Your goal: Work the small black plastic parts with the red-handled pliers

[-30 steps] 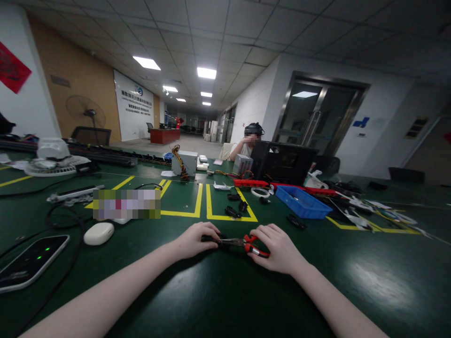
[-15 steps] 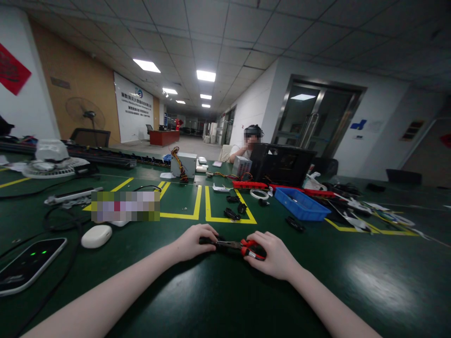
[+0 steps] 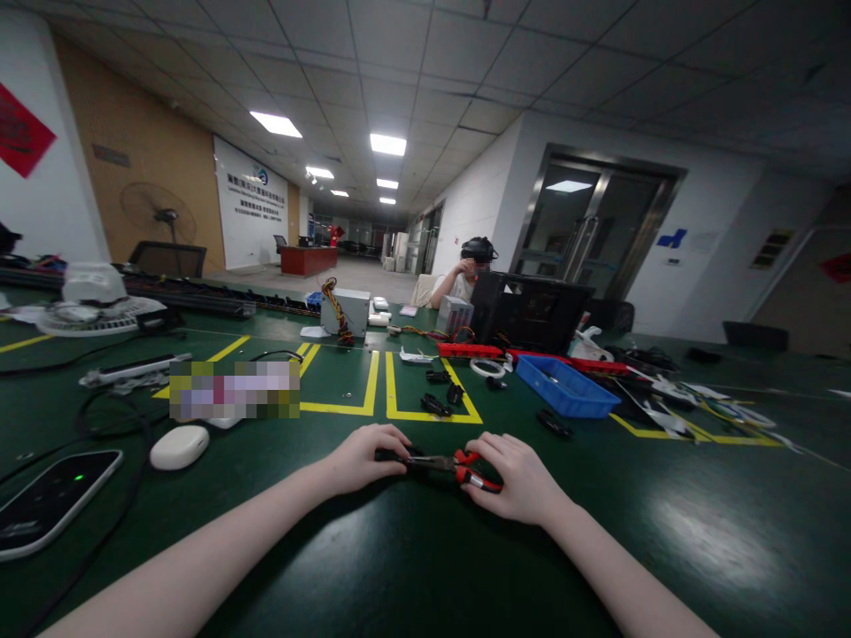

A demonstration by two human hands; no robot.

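My right hand [image 3: 515, 478] is closed around the red-and-black handles of long-nose pliers [image 3: 465, 467]. The pliers lie level, low over the table, with their jaws pointing left. At the jaw tips, my left hand [image 3: 372, 456] pinches a small dark piece [image 3: 392, 455] between thumb and fingers. Fingers hide most of that piece, so its kind is unclear. The jaws reach it or come very close; I cannot tell whether they grip it. Past my hands lie several small black cable bundles [image 3: 437, 405], in and beside a yellow-taped box on the green table [image 3: 425, 567].
A blue tray [image 3: 572, 394] stands to the right, before a black computer case [image 3: 528, 315]. Behind the case sits another person [image 3: 456, 285]. A power supply unit [image 3: 346, 315] with coloured wires is farther back. On the left are a white rounded case [image 3: 179, 447], a black-topped device [image 3: 59, 496] and cables.
My hands and the pliers hold almost the same place. The view has shifted very slightly.
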